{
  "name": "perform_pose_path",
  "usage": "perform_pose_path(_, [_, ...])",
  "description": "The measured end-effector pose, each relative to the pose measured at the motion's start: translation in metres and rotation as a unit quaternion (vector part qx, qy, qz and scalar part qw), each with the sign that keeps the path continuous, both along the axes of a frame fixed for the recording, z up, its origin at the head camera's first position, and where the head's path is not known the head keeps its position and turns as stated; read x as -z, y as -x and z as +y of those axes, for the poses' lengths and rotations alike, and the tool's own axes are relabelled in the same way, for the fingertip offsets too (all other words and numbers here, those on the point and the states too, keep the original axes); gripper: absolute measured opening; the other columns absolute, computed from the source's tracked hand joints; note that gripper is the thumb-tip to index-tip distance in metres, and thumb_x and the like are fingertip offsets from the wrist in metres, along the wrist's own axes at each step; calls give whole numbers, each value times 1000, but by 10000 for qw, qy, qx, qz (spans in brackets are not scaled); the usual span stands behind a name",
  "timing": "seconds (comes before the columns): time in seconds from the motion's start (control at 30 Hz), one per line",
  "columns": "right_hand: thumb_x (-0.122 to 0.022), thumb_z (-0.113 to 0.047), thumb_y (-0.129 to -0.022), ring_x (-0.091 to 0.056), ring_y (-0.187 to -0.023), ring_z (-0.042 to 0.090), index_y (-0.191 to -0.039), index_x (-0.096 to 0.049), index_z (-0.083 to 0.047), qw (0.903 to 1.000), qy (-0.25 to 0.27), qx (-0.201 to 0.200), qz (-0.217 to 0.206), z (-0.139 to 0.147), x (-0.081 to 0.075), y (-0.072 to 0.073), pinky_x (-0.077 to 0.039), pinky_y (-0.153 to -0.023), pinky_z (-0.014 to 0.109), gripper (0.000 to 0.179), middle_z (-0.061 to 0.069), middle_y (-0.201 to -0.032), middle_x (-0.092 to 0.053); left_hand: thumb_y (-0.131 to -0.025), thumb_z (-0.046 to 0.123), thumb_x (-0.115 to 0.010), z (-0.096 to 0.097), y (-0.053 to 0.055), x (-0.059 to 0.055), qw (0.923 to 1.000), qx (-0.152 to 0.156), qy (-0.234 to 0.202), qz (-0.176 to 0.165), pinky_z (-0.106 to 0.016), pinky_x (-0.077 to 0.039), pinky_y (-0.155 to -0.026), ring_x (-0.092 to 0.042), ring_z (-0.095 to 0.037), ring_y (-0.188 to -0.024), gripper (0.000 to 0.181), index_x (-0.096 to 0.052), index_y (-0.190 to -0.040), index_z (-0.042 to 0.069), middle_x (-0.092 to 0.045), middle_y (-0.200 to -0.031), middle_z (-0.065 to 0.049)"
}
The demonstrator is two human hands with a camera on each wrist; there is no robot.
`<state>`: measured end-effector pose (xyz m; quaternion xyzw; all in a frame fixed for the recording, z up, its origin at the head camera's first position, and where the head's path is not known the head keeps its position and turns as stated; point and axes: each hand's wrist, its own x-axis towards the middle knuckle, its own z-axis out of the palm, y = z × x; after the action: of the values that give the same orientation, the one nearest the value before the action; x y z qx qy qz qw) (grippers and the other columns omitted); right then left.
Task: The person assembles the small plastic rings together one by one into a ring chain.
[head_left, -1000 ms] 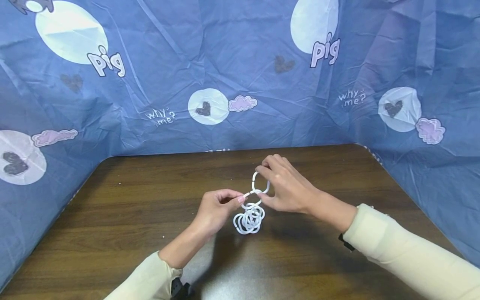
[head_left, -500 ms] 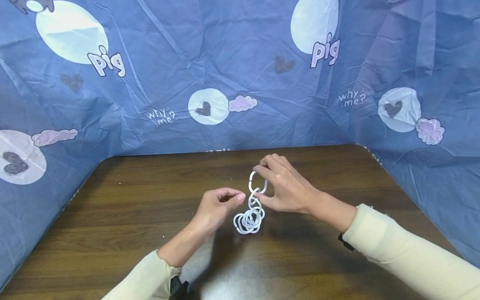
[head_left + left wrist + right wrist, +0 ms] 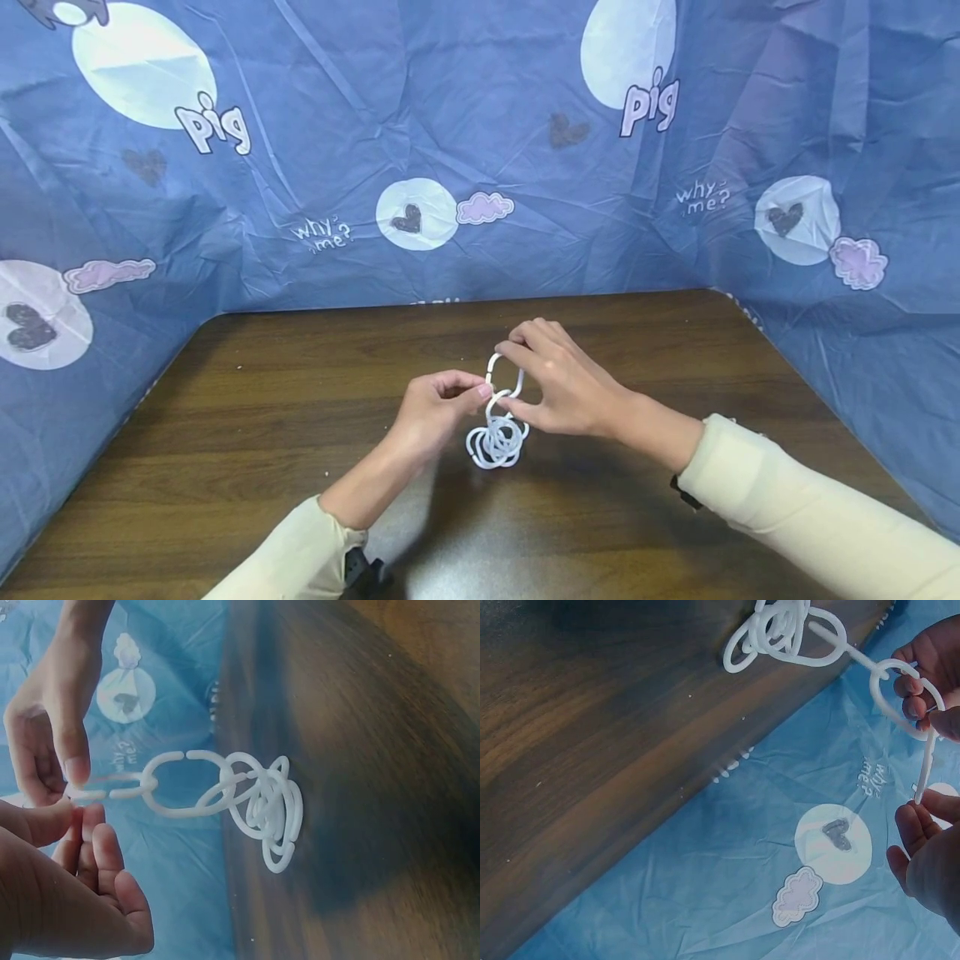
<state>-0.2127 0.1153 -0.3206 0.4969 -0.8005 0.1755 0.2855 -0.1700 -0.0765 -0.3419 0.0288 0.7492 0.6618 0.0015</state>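
Note:
A chain of white plastic C-shaped links runs up from a small heap of links [image 3: 495,457] on the brown table [image 3: 300,417]. Thumb and forefinger of my right hand [image 3: 567,379] hold the top link [image 3: 490,373] upright above the heap. With thumb and fingertips my left hand [image 3: 435,410] pinches the lower left part of that same link, near its gap. In the left wrist view, a link with a gap in its side [image 3: 180,811] hangs from the held one. Fingers cover part of the top link in both wrist views.
A blue curtain [image 3: 300,167] printed with hearts, clouds and lettering rises behind the table and along both sides. Tiny white specks lie on the tabletop. Dark straps [image 3: 356,568] show at the cuffs of my pale sleeves [image 3: 795,492].
One second ago my left hand pinched the second link; it then let go. My right hand has moved left and slightly down with the top link, which my left fingers now pinch.

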Motion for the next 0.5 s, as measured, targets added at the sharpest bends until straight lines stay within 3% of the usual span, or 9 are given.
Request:
perform_pose_path(0.2, [-80, -31, -74, -50, -91, 22, -112, -61, -1, 9999, 100, 50, -62, 2, 0, 1, -39, -86, 40, 52, 7, -99, -55, -86, 6, -69, 4, -1, -4, 9998, -95, -194, 55, -26, -50, -68, -61, -17, -71, 15, -69, -94, -6, -65, -75, -4])
perform_pose_path(0.5, [-79, -29, -79, -51, -96, 23, -116, -61, 1, 9989, 264, 258, -289, 8, -4, 1, -36, -95, 43, 52, 8, -102, -57, -87, 8, -68, 6, 4, -6, 9992, -362, -108, 163, -26, -45, -65, -56, -13, -66, 15, -69, -94, -5, -69, -74, -7])
